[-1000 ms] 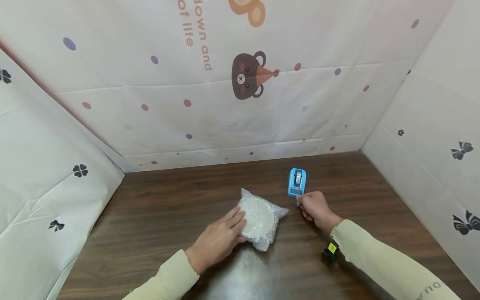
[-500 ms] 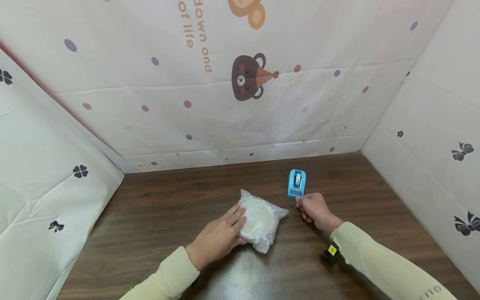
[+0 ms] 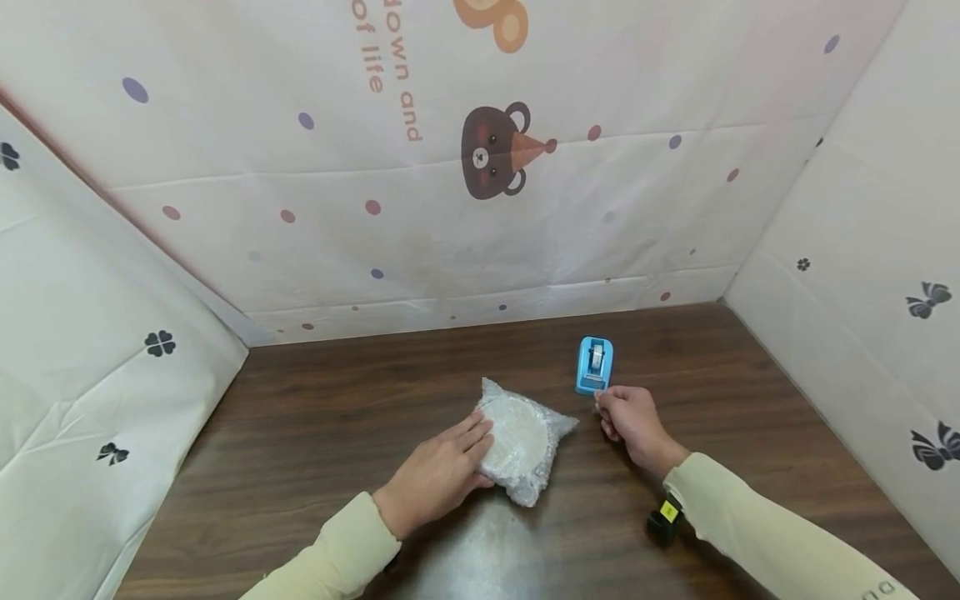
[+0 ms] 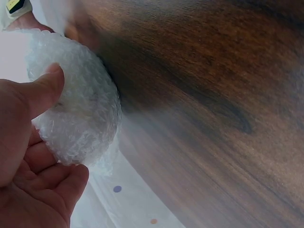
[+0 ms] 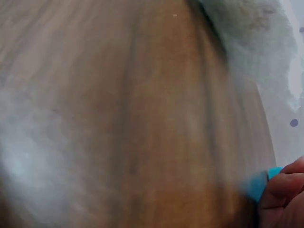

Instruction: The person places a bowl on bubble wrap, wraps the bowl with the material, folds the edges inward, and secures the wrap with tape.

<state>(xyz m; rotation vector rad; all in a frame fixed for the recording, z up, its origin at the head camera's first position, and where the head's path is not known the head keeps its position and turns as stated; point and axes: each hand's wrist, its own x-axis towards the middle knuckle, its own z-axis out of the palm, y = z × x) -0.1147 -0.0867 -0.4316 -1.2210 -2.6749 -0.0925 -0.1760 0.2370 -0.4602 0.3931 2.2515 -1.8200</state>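
A round, pale item in bubble wrap (image 3: 517,437) lies on the brown table, its wrapped corners sticking out. My left hand (image 3: 435,479) holds its left side. In the left wrist view the thumb presses one face of the bubble wrap (image 4: 88,99), with the fingers curled at the other. To the right stands a small blue tape dispenser (image 3: 595,365) with a roll of clear tape in it. My right hand (image 3: 633,421) is at the dispenser's near end, thumb and forefinger pinching a small clear bit of tape. The right wrist view catches only some fingers (image 5: 285,190) beside the blue dispenser.
The wood-grain table (image 3: 337,400) is bounded by a patterned white cloth (image 3: 420,242) behind and by more cloth on both sides. A black wrist strap with a yellow label (image 3: 663,521) hangs under the right sleeve.
The right wrist and sleeve have shifted slightly right and toward me, fingertips staying at the dispenser. The left hand and the wrapped item keep their place.
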